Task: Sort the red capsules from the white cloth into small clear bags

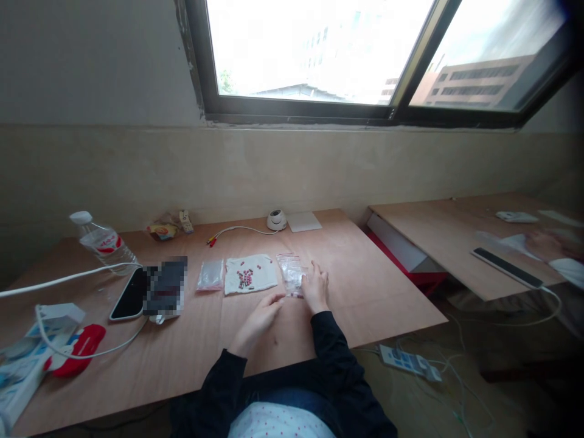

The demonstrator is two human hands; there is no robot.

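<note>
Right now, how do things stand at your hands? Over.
Right fingers at the transparent bags. Left fingers near their lower-left corner. Small reddish pieces on white cloth, left of the bags. Phone farther left, apart from both hands.

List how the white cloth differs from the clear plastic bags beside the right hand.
The white cloth is opaque, while the clear plastic bags are see-through.
The cloth spreads wider than the bags.
Small reddish pieces lie scattered on the cloth, whereas the bags are right beside the right hand.
Both lie on the wooden table.
</note>
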